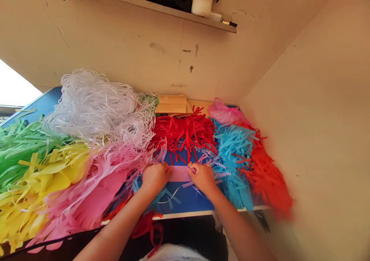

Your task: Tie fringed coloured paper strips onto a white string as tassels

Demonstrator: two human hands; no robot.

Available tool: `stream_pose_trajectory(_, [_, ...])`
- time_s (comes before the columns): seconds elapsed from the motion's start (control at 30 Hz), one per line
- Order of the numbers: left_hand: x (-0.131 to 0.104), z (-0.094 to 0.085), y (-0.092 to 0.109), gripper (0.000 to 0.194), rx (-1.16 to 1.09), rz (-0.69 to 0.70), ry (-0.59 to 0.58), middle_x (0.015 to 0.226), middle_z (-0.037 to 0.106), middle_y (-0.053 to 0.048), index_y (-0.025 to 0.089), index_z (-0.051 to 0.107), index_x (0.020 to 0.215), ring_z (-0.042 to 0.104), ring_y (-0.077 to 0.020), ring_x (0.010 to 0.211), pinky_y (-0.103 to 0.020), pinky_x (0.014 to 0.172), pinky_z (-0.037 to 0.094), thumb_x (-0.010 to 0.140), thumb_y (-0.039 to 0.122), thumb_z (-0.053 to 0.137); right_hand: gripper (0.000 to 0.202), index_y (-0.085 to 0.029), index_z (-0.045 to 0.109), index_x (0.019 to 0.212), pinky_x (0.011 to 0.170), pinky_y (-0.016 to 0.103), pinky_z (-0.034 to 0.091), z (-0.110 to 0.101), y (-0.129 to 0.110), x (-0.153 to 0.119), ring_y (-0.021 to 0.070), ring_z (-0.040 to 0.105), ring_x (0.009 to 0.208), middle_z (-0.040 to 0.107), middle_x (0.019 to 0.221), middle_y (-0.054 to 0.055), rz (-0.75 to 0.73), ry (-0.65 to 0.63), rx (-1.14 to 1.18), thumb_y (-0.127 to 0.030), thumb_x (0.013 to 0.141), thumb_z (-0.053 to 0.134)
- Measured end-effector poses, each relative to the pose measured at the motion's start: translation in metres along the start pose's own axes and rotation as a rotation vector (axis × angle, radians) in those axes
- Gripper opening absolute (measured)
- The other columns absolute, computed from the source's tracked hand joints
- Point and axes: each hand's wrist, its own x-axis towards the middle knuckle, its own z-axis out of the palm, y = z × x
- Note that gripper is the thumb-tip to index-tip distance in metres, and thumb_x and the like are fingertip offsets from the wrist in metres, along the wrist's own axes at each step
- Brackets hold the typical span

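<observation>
Two hands meet over a pink strip [179,173] that lies flat on the blue table [190,199], near the middle of its front edge. The left hand [154,178] is curled over the strip's left end, fingers folded down and pinching it; the right hand [204,177] grips the right end the same way, fingertips turned inward. The strip spans the gap between them, so it sits directly between the two hands and touches both.

Heaps of cut paper fringe crowd the table on every other side. Behind the hands, toward the back edge, lies a red fringe [185,133], its strands reaching almost to the strip. Just right of the right hand is a blue fringe [234,153], and past it, along the right edge, an orange-red fringe [266,176] that spills over the front corner. A pink bag [224,112] sits at the back right corner. Left of the left hand a pink fringe [101,176] runs down to the front edge, with a yellow fringe [43,176] and a green fringe [23,141] further left. A white fringe [95,106] is piled high at the back left. Brown paper [172,104] lies against the wall at the back edge. A few loose pale strands [173,195] lie on the bare table in front of the hands.
</observation>
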Motion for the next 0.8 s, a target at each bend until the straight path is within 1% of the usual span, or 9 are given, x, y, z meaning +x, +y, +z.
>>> stream_pose_trajectory(0.13, [-0.003,0.001,0.003,0.037,0.033,0.042,0.066,0.076,0.072,-0.014,0.015,0.069,0.089,0.068,-0.0288,0.075,-0.040,0.074,0.045,0.094,0.039,0.041,0.020,-0.023,0.068,0.071,0.070,0.028,0.029,0.002,-0.003,0.000,0.0155,0.062,0.064,0.072,0.068,-0.001,-0.012,0.003,-0.014,-0.034,0.086,0.061])
stream_pose_trajectory(0.2, [-0.005,-0.002,0.006,0.031,0.051,0.111,0.130,0.089,0.071,-0.015,0.015,0.068,0.095,0.065,-0.0304,0.088,-0.044,0.083,0.042,0.094,0.034,0.043,0.015,-0.024,0.068,0.074,0.071,0.028,0.030,0.000,-0.002,-0.001,0.0161,0.064,0.067,0.073,0.070,-0.001,-0.027,0.011,-0.020,-0.032,0.085,0.062])
stream_pose_trajectory(0.3, [-0.007,-0.008,0.008,0.022,0.073,0.312,0.191,0.109,0.067,-0.011,0.020,0.067,0.100,0.056,-0.0286,0.107,-0.045,0.096,0.034,0.093,0.024,0.046,0.009,-0.024,0.068,0.080,0.075,0.030,0.032,-0.011,0.006,-0.003,0.0175,0.065,0.073,0.073,0.076,0.000,-0.043,0.046,-0.039,-0.027,0.085,0.061])
stream_pose_trajectory(0.43, [-0.011,-0.012,0.007,0.020,0.095,0.548,0.165,0.091,0.067,-0.008,0.020,0.068,0.083,0.055,-0.0249,0.094,-0.043,0.094,0.036,0.089,0.017,0.049,0.017,-0.021,0.067,0.097,0.082,0.035,0.035,-0.038,0.021,-0.010,0.0224,0.065,0.085,0.073,0.093,0.007,0.014,0.216,-0.081,-0.018,0.085,0.056])
stream_pose_trajectory(0.5, [-0.016,-0.010,0.006,0.016,0.103,0.593,0.176,0.089,0.067,-0.009,0.018,0.069,0.085,0.055,-0.0266,0.093,-0.048,0.096,0.034,0.085,0.017,0.052,0.024,-0.019,0.065,0.105,0.086,0.037,0.036,-0.044,0.021,-0.016,0.0249,0.062,0.097,0.070,0.108,0.012,-0.091,0.303,-0.080,-0.014,0.084,0.053])
stream_pose_trajectory(0.57, [-0.021,-0.007,0.005,0.015,0.109,0.595,0.206,0.089,0.066,-0.011,0.016,0.068,0.089,0.055,-0.0281,0.094,-0.051,0.101,0.030,0.079,0.019,0.057,0.026,-0.019,0.065,0.104,0.089,0.037,0.037,-0.040,0.015,-0.021,0.0243,0.060,0.100,0.068,0.109,0.011,-0.370,0.226,-0.055,-0.012,0.082,0.052])
stream_pose_trajectory(0.63, [-0.025,-0.004,0.005,0.021,0.112,0.576,0.237,0.093,0.066,-0.012,0.015,0.067,0.093,0.055,-0.0290,0.096,-0.053,0.105,0.027,0.074,0.019,0.061,0.026,-0.020,0.065,0.100,0.086,0.036,0.040,-0.028,0.009,-0.024,0.0227,0.061,0.095,0.070,0.101,0.008,-0.598,0.050,-0.023,-0.010,0.079,0.053])
stream_pose_trajectory(0.7, [-0.025,-0.001,0.003,0.022,0.101,0.553,0.252,0.096,0.066,-0.011,0.017,0.067,0.096,0.057,-0.0285,0.099,-0.053,0.108,0.025,0.075,0.016,0.059,0.028,-0.020,0.065,0.100,0.086,0.036,0.041,-0.016,0.008,-0.023,0.0229,0.061,0.095,0.070,0.100,0.007,-0.625,-0.022,0.003,-0.008,0.077,0.053])
stream_pose_trajectory(0.8, [-0.021,0.001,-0.003,0.023,0.068,0.503,0.258,0.094,0.068,-0.009,0.020,0.067,0.093,0.061,-0.0258,0.096,-0.054,0.108,0.026,0.084,0.010,0.049,0.034,-0.019,0.064,0.103,0.087,0.037,0.040,-0.009,0.015,-0.018,0.0233,0.060,0.100,0.069,0.107,0.008,-0.546,-0.010,0.063,-0.004,0.075,0.053])
